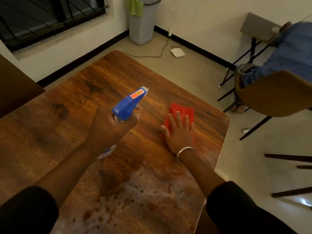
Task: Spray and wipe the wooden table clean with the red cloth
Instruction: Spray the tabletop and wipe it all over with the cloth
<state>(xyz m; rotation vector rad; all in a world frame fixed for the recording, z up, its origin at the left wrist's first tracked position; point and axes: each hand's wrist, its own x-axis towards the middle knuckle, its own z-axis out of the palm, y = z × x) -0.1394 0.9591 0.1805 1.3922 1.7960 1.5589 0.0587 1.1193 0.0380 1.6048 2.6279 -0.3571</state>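
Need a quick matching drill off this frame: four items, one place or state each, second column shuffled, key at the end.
Items:
1. spray bottle
2. red cloth
3. bangle
4. green cloth

Places or states:
A. draped over the rim of the grey bin
B. pressed flat on the wooden table under the right hand
C. held in the left hand, nozzle pointing away
D. around the right wrist

Pairs: 1-C, 2-B, 3-D, 4-A
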